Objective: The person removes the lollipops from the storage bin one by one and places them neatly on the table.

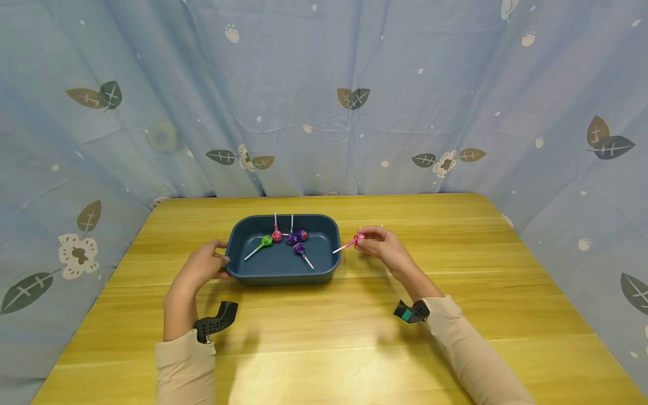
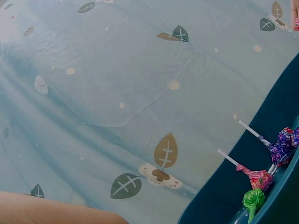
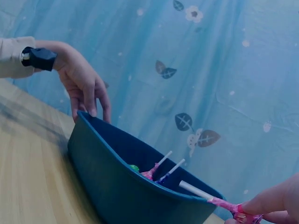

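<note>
Lollipops, five already, lie in the tub the left hand grips; one lollipop remains, pinched by the right hand.

Tub looks like smooth plastic, kinda satin. Lollipop wrappers are crinkly and shiny, sticks smooth and matt. Desk is wood-grain with a glossy sheen, curtain is creased cloth, sleeves matt fabric.

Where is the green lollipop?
In the head view, the green lollipop lies in the left half of the blue tray, just left of a pink lollipop, toward the left hand.
</note>
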A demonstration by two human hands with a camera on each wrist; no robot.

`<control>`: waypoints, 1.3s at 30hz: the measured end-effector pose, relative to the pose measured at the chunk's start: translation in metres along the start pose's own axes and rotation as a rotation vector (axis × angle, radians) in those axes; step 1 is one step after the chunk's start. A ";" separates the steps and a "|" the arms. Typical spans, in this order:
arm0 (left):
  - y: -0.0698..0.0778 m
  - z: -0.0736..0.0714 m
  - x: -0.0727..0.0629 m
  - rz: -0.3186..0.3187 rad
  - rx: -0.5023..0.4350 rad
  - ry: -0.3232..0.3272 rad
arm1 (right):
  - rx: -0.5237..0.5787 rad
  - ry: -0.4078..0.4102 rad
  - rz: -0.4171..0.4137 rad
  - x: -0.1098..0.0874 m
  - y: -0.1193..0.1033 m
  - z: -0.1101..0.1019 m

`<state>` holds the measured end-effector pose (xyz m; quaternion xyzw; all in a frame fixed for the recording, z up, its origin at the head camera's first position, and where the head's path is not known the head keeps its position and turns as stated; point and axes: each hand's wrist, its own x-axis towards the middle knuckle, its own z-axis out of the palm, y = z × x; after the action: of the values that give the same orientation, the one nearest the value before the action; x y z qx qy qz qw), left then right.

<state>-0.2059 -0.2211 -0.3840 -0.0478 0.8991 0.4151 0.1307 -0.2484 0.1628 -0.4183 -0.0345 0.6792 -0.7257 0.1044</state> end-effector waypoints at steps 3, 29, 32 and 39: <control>0.000 0.000 0.000 0.002 0.003 0.001 | -0.005 0.022 0.002 -0.002 0.001 -0.005; 0.004 0.000 -0.003 -0.006 -0.018 -0.002 | -0.175 0.343 -0.026 -0.008 0.016 -0.059; 0.003 0.000 -0.002 -0.004 -0.016 0.001 | -0.249 0.391 -0.017 -0.006 0.021 -0.063; 0.003 0.001 -0.003 -0.003 -0.006 0.004 | -0.294 0.453 0.003 -0.001 0.029 -0.070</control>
<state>-0.2037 -0.2187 -0.3815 -0.0507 0.8980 0.4176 0.1293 -0.2577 0.2302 -0.4527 0.1153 0.7832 -0.6084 -0.0553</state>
